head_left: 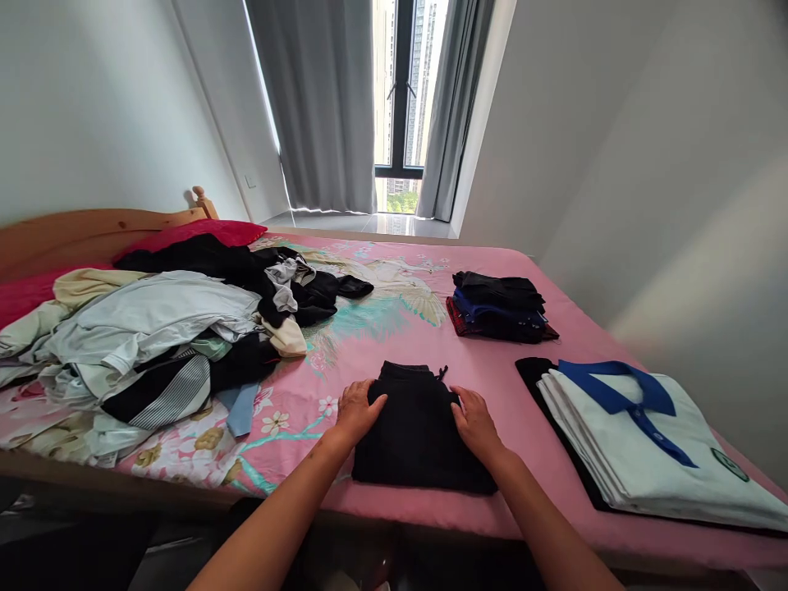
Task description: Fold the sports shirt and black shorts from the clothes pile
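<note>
Black folded shorts (422, 435) with a waistband and a drawstring at the far edge lie flat near the front of the bed. My left hand (359, 410) rests along their left side, thumb stretched over the cloth. On the opposite side my right hand (475, 423) touches the edge, its fingers extended. Both hands are open, with nothing gripped. To the right, a stack of folded white polo shirts (646, 435) with a blue collar on top sits on black cloth. Farther back is a smaller stack of dark folded clothes (501, 304).
A loose heap of clothes (160, 320) covers the left of the bed, by red pillows (203, 234) and a wooden headboard (92, 226). The pink flowered bedsheet (394, 336) reaches the front edge. Beyond stand a window (403, 98) and grey curtains (317, 107).
</note>
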{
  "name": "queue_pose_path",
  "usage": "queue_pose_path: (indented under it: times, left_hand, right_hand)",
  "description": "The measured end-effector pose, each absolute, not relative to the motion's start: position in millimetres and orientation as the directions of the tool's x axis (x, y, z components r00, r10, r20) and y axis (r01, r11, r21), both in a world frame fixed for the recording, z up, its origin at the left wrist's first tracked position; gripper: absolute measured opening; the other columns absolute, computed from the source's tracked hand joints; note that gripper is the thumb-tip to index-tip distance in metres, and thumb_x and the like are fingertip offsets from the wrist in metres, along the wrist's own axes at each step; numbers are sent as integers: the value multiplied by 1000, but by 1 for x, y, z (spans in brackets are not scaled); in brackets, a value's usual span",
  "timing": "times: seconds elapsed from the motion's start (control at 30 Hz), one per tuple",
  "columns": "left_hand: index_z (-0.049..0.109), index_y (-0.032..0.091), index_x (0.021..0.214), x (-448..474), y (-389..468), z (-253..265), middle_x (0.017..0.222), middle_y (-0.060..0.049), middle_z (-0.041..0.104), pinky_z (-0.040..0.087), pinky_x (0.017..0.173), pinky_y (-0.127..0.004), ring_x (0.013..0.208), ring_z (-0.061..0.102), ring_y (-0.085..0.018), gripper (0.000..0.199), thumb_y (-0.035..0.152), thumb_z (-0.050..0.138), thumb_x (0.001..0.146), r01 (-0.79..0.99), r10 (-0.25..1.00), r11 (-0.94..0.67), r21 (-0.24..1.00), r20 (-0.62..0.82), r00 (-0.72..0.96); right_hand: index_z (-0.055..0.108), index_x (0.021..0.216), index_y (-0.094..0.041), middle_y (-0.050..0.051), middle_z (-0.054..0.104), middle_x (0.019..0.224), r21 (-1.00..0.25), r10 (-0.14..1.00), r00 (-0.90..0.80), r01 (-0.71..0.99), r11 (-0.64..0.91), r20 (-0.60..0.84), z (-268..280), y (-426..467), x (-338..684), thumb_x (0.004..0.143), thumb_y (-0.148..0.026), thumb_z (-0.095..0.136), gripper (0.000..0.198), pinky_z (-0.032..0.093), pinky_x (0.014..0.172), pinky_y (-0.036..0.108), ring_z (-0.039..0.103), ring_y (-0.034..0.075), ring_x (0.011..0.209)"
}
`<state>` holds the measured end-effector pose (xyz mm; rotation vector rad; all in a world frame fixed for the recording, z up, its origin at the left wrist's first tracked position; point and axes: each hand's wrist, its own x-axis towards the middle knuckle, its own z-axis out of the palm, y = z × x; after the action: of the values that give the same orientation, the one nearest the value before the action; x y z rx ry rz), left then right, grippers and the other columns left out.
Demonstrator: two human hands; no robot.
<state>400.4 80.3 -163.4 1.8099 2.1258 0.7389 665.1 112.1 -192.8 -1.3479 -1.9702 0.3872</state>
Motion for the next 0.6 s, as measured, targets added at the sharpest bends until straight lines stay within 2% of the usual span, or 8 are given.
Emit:
queue_pose_path:
  times: [0.1,0.17,0.23,0.3,0.4,0.53,0.6]
  left_hand:
    - [57,23,117,407,89,-157,114,-10,61,34,93,-40,109,51,-29,48,40,65,72,857,964,174,485,96,-249]
    - [55,23,120,408,91,-156,111,-9,63,33,92,-41,106,52,-28,50,32,65,71,840,961,189,509,82,-265]
    - [56,24,117,406,89,-156,99,-6,66,35,90,-39,98,56,-24,46,22,60,71,784,962,184,593,54,-267]
    - [60,23,106,402,86,-159,88,-2,66,38,84,-33,87,58,-20,38,16,55,69,670,970,135,730,41,-240]
    - [60,20,86,394,84,-168,79,1,63,41,73,-26,77,57,-16,20,18,50,69,463,972,63,884,52,-231]
    - [56,19,70,383,91,-179,69,2,58,41,68,-26,73,55,-16,7,21,53,65,389,946,151,909,-19,-324]
    - [58,19,66,378,97,-180,68,1,60,42,69,-27,75,56,-18,7,20,58,60,381,951,178,907,-60,-303]
  right_hand:
    - [55,120,-19,8,60,116,-547,930,-235,757,357,281,-200,135,665,78,-22,45,43,37,98,42,48,23,113]
    - [54,120,-19,7,62,110,-529,951,-252,790,310,181,-201,143,669,74,-23,49,47,40,92,41,51,24,106]
    - [59,110,-20,6,64,98,-514,954,-281,805,296,108,-198,147,675,71,-26,52,40,41,87,39,54,23,96]
    - [63,91,-20,4,63,88,-521,948,-306,797,307,90,-192,148,681,70,-28,53,25,41,83,36,54,21,89]
    - [59,79,-20,2,62,84,-616,945,-306,724,311,117,-184,148,684,71,-30,51,14,41,78,32,54,19,85]
    - [60,77,-21,2,64,87,-766,966,-234,600,232,110,-182,155,675,67,-30,54,15,43,77,32,57,19,85]
    - [60,72,-21,3,66,91,-829,975,-206,528,183,84,-183,161,669,62,-28,58,13,44,77,33,58,20,87]
